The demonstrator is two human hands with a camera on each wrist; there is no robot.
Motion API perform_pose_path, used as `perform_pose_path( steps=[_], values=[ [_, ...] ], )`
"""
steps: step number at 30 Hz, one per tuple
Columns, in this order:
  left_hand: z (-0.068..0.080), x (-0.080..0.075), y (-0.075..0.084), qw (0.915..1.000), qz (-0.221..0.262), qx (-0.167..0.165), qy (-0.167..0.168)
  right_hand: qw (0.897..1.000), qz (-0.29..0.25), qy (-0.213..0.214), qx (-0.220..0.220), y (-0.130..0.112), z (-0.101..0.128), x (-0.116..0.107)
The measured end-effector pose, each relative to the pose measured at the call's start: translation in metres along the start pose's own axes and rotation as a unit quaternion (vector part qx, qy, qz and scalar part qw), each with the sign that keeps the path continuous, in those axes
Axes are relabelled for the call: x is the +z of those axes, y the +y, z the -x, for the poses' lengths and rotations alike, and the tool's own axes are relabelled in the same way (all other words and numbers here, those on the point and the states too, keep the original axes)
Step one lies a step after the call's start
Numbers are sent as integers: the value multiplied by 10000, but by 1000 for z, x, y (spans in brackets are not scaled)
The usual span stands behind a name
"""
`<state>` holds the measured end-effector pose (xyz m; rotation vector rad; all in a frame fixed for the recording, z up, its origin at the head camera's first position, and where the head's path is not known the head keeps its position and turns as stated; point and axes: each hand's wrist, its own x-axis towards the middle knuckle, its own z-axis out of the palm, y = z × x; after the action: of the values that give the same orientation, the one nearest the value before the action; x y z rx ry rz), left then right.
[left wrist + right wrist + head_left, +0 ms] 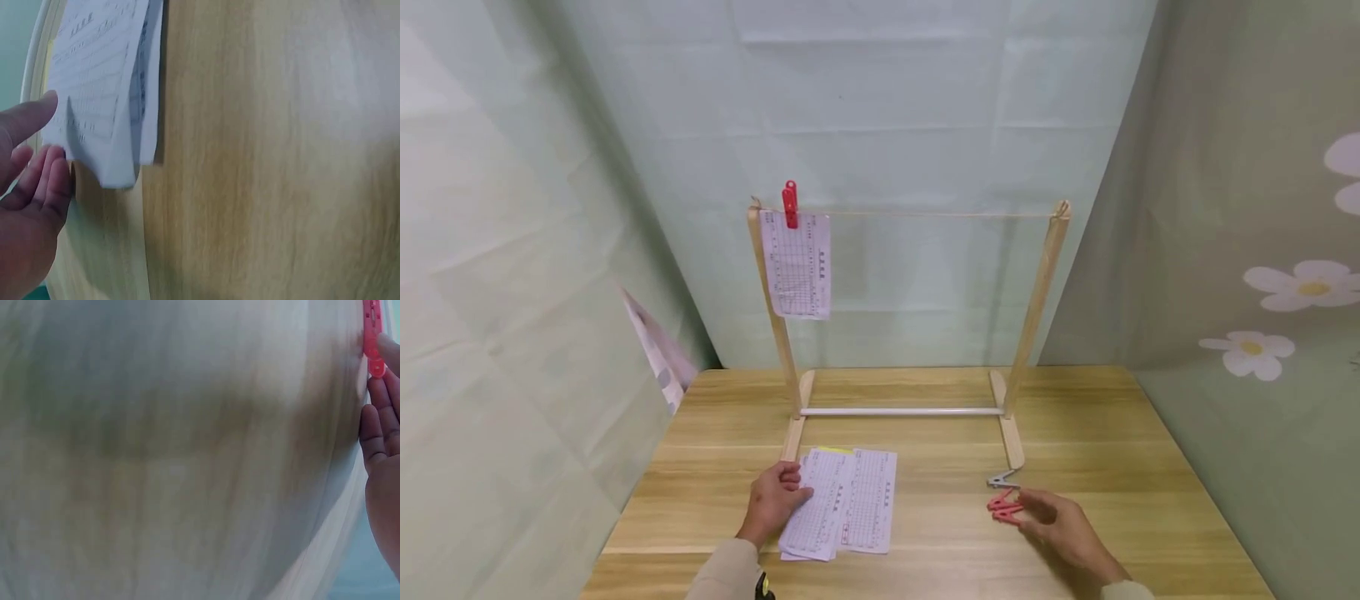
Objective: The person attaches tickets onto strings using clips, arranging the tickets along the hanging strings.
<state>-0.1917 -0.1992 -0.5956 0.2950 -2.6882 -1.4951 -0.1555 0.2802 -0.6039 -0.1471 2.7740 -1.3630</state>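
Beside the left edge of a stack of printed paper slips (823,508), my left hand (772,500) has its thumb over the paper's edge. In the left wrist view, a gap shows between this thumb (44,106) and the bent fingers at the paper corner. My right hand (1063,525) is at two red clips (1003,506) on the table, thumb and fingers apart around their near ends. A grey clip (1002,480) lies just beyond them. In the right wrist view, the thumb overlaps a red clip (373,328).
A wooden stand (1036,308) carries a string (925,215) between two posts. One printed slip (797,275) hangs at its left end under a red clip (790,206). A white rod (902,412) joins the feet. Cloth curtains (895,100) surround the wooden table (940,533).
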Motion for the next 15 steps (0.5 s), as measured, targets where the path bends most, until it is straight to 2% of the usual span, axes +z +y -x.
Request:
perform_pose_path(
  steps=[3,7,15],
  values=[
    [0,2,1,9998,-164,-30,71,10000,-11,-47,9,0,0,-1],
    [1,4,2,9993,-351,-60,100,9998,56,-94,-187,3,0,-2],
    [1,5,5,9993,-338,-137,83,9979,303,-136,-553,6,2,-5]
  ],
)
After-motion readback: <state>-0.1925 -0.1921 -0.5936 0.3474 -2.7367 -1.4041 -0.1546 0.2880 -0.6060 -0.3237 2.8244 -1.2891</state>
